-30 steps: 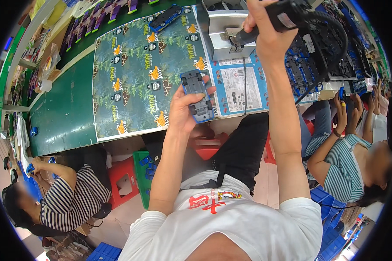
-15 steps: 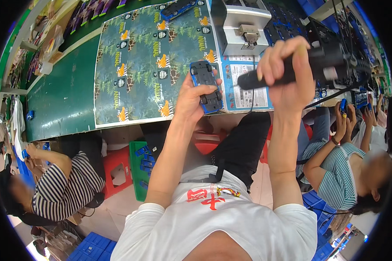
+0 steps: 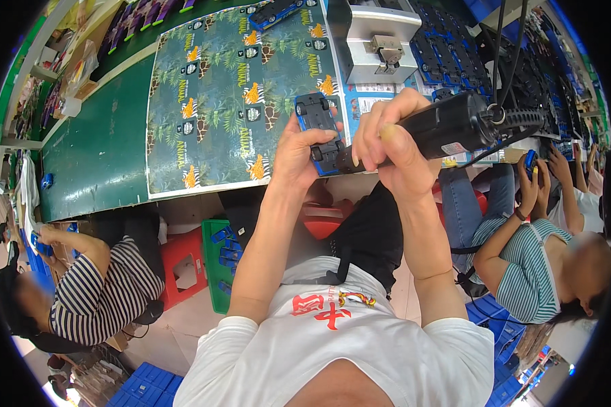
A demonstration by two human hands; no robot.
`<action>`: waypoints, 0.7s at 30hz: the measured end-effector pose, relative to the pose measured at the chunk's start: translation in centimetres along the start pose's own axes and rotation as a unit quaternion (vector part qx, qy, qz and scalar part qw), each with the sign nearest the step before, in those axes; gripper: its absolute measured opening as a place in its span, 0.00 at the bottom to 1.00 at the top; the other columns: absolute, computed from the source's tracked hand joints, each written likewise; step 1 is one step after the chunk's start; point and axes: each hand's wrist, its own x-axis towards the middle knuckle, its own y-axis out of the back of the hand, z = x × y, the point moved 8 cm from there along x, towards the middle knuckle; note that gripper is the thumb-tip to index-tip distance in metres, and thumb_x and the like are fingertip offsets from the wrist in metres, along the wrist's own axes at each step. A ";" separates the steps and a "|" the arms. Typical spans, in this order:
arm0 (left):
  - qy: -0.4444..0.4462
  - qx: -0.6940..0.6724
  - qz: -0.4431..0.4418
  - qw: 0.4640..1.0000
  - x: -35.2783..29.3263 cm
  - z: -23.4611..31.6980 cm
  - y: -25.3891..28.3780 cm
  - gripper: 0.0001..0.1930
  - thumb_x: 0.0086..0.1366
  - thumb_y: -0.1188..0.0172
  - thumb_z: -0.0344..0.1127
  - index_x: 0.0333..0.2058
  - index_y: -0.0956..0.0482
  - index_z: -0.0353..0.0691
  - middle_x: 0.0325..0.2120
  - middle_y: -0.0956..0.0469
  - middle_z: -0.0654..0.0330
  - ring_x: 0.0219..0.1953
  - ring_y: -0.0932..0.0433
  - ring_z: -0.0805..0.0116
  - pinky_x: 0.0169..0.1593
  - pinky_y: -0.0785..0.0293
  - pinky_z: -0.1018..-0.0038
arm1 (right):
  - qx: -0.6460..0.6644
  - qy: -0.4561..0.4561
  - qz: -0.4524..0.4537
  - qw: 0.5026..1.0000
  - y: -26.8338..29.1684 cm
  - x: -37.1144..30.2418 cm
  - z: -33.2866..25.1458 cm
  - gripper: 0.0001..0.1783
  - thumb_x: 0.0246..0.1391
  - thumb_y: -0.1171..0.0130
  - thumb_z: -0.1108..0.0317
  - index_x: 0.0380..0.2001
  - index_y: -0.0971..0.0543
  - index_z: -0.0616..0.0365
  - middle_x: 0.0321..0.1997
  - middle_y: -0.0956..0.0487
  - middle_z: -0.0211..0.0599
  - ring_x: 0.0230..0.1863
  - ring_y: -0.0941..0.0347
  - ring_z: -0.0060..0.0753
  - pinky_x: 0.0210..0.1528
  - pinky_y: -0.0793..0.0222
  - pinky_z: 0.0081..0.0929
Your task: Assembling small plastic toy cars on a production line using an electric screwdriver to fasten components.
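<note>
A toy car [image 3: 313, 112] with a black underside and blue body lies bottom up in my left hand [image 3: 296, 154], its thumb across the underside and its fingers behind. My right hand [image 3: 402, 144] is wrapped round a black electric screwdriver [image 3: 453, 127], which hangs on a coiled cord. The screwdriver's tip end reaches the car's near end. Whether the tip touches a screw, I cannot tell. Both hands are over the front edge of the green table [image 3: 95, 159], beside a sheet with an animal print [image 3: 217, 115].
A metal fixture [image 3: 385, 57] stands behind my right hand. Several blue-and-black toy cars [image 3: 441, 57] lie to its right. Another blue toy car [image 3: 275, 13] rests at the sheet's far edge. People sit on both sides; a green crate [image 3: 214, 271] of blue parts is below.
My right hand has brought the screwdriver left and down, from beside the fixture to the toy car's near end. My left hand and the car have stayed nearly still.
</note>
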 end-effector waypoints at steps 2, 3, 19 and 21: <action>0.022 -0.005 0.018 1.000 0.0 -0.3 0.1 0.31 0.49 0.43 0.13 0.55 0.32 0.39 0.46 0.24 0.54 0.42 0.20 0.60 0.42 0.19 0.61 | -0.002 -0.007 0.001 1.000 -0.3 0.0 0.4 0.17 0.58 0.37 0.61 0.28 0.34 0.57 0.16 0.33 0.34 0.14 0.38 0.24 0.20 0.35 0.25; 0.023 -0.005 0.019 1.000 -0.1 -0.2 0.0 0.31 0.49 0.43 0.13 0.55 0.32 0.39 0.46 0.24 0.54 0.42 0.20 0.60 0.42 0.19 0.61 | 0.049 0.008 0.013 0.999 -0.3 -0.1 0.7 0.14 0.54 0.34 0.68 0.27 0.32 0.58 0.17 0.30 0.32 0.16 0.35 0.21 0.20 0.36 0.21; 0.037 -0.015 0.008 0.999 -0.2 0.0 -0.3 0.28 0.51 0.44 0.15 0.53 0.31 0.38 0.46 0.25 0.56 0.44 0.22 0.61 0.44 0.20 0.61 | 0.065 -0.017 0.021 0.998 0.2 -0.9 1.3 0.15 0.46 0.28 0.71 0.25 0.28 0.58 0.21 0.26 0.28 0.23 0.29 0.18 0.31 0.34 0.19; 0.038 -0.014 0.006 0.999 -0.2 0.1 -0.4 0.28 0.51 0.44 0.15 0.53 0.32 0.38 0.46 0.25 0.56 0.44 0.22 0.61 0.44 0.20 0.60 | 0.073 -0.017 0.024 0.997 0.1 -0.9 1.2 0.15 0.45 0.28 0.71 0.25 0.28 0.58 0.21 0.25 0.29 0.23 0.30 0.18 0.31 0.34 0.19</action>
